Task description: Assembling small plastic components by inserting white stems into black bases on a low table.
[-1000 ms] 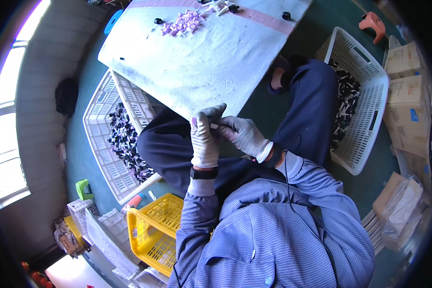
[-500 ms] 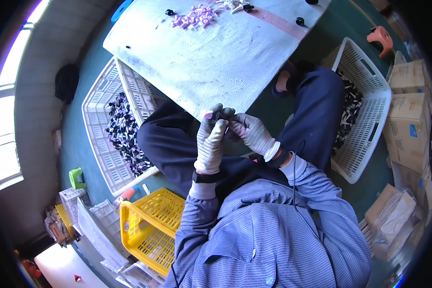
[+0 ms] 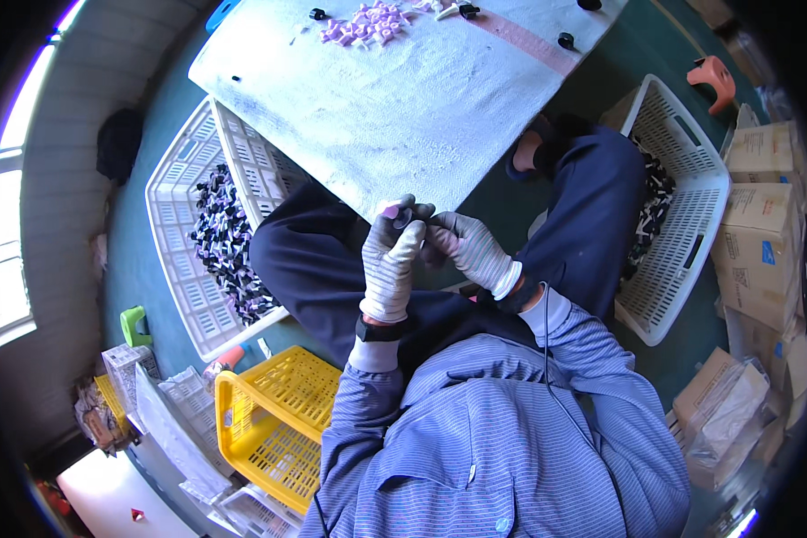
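Note:
Both my hands wear striped, light gloves with dark grey fingertips and meet just off the table's near corner. My left hand [image 3: 388, 272] is closed, with a small black rounded part [image 3: 403, 218] between thumb and fingers. A small pink piece [image 3: 391, 212] shows at the same fingertips. My right hand [image 3: 472, 250] is pinched against the right side of the black part; its fingertips partly hide what they grip. On the white tabletop [image 3: 377, 117] lie a heap of small pink pieces [image 3: 368, 24], a few white ones and several black parts [image 3: 566, 41].
A white crate [image 3: 181, 224] of mixed black, pink and white pieces stands by my left knee, another white crate [image 3: 681, 215] by my right. A yellow basket [image 3: 287, 394] sits at my lower left. Cardboard boxes [image 3: 753, 247] line the right, near an orange stool [image 3: 714, 81].
The black part shows more clearly between my fingertips, and the pink piece has turned slightly. My hands stay nearly in place. The whole view has shifted a little.

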Motion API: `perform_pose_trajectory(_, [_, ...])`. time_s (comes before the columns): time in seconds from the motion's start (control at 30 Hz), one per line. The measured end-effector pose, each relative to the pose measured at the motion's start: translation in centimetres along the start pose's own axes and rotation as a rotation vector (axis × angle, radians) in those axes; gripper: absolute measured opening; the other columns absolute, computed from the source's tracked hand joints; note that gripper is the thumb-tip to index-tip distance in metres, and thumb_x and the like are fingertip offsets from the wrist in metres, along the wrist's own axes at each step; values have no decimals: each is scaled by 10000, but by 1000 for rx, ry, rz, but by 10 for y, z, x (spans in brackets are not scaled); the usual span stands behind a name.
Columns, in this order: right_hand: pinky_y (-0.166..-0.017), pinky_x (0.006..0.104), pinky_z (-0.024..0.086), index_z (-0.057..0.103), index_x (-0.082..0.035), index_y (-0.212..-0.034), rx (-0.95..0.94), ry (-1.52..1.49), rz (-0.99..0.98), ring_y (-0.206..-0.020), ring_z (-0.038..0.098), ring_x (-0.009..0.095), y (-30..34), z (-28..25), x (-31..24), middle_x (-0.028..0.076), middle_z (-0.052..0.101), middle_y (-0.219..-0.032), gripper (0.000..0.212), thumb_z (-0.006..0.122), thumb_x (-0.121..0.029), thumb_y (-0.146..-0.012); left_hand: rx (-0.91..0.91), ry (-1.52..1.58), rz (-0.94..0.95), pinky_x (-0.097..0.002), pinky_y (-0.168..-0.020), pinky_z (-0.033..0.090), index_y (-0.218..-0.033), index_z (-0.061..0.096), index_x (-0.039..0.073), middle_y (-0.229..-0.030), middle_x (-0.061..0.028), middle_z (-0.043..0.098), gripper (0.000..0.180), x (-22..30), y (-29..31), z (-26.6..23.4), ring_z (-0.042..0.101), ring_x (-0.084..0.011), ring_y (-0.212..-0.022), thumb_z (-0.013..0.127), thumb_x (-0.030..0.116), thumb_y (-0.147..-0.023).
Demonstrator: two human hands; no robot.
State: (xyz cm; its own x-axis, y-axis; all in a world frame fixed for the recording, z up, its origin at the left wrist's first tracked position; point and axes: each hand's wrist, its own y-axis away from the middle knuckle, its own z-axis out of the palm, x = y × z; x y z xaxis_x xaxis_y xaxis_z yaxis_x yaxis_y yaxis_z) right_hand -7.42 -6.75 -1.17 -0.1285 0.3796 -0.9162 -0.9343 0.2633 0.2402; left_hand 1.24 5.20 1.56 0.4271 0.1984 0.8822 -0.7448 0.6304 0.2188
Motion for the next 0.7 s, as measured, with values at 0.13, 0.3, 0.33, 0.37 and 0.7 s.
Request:
perform_pose_trajectory(0.13, [-693, 257, 479, 625, -36, -973, -21, 24, 69, -741, 604, 104, 1, 0, 0, 24, 625, -772, 408, 560, -439, -962, 44, -27, -2, -275, -889, 484, -1245, 538, 43, -1107, -91, 645, 342, 2, 0, 0, 603, -153, -1016, 631, 47, -916])
perform_pose_trajectory(0.3, [-689, 255, 465, 626, -34, -974, -59, 29, 18, -729, 588, 95, -2, -3, 4, 18, 619, -763, 425, 564, -454, -954, 3, -3, 10, -273, -889, 487, -1257, 533, 40, -1106, -93, 646, 360, -5, 0, 0, 604, -155, -1016, 636, 49, -912])
perform_pose_trajectory(0.33, [-689, 254, 459, 628, -34, -975, -84, 61, -4, -726, 581, 91, -3, -3, 4, 13, 617, -764, 431, 565, -459, -952, 8, 13, 5, -274, -889, 489, -1261, 532, 39, -1108, -96, 644, 364, -6, 1, 0, 603, -156, -1019, 634, 48, -912])
perform_pose_trajectory(0.37, [-689, 254, 459, 628, -34, -975, -85, 62, -2, -726, 581, 91, -2, -3, 3, 13, 617, -764, 431, 565, -459, -952, 10, 15, 4, -274, -889, 489, -1261, 532, 39, -1108, -96, 644, 364, -6, 1, 0, 603, -156, -1019, 634, 48, -912])
perform_pose_trajectory(0.7, [-678, 233, 445, 635, -52, -957, -81, -67, 81, -726, 556, 57, 2, -1, -3, -11, 606, -761, 425, 581, -472, -940, 31, 80, -4, -279, -897, 493, -1274, 526, 25, -1094, -100, 647, 382, -5, 3, 5, 612, -157, -1003, 631, 28, -907])
